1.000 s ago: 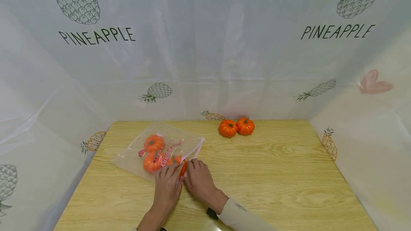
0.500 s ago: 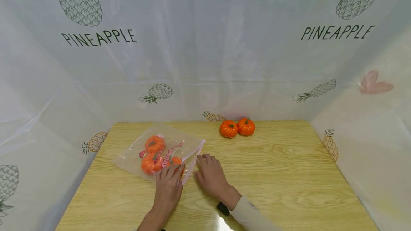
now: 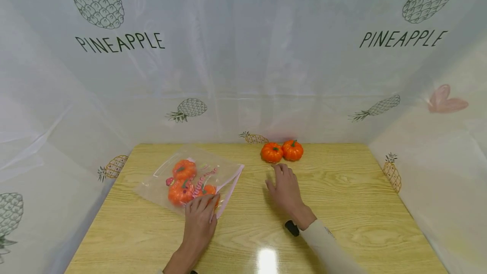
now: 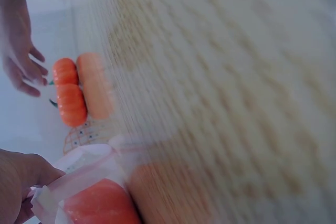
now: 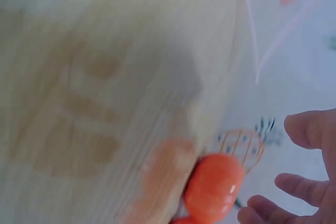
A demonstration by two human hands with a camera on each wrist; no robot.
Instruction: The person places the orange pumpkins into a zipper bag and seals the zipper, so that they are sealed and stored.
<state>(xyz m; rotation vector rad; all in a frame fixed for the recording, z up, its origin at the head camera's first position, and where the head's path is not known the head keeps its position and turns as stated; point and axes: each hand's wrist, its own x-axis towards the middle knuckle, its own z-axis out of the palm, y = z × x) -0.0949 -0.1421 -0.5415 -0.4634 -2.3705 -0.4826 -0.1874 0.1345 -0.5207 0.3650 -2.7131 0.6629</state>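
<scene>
At the left of your bench (image 3: 342, 181), a clear plastic bag (image 3: 157, 187) lies flat with pink lettering across it and its mouth turned to the right. Inside it, the rear pumpkin (image 3: 184, 169) sits behind the middle pumpkin (image 3: 180, 193), and the front pumpkin (image 3: 208, 190) lies to their right, nearer the mouth, partly covered by your fingers. Your left hand (image 3: 199, 219) rests over the bag's near edge; the left wrist view shows the thumb and fingers pinching the film at the mouth beside a pumpkin. Just right of that hand runs the pink band (image 3: 230, 191) edging the opening. Farther right, a bright reflection shines on the near part of the bench. At the back, the left loose pumpkin (image 3: 272, 152) and the right loose pumpkin (image 3: 293, 150) stand side by side, touching, stems up. Your right hand (image 3: 287, 191) is just in front of them, fingers spread and holding nothing, with a black device (image 3: 292, 228) at the wrist and a pale sleeve (image 3: 327, 242) on the forearm. Behind everything hangs a pale sheet (image 3: 243, 62) printed with pineapples.
</scene>
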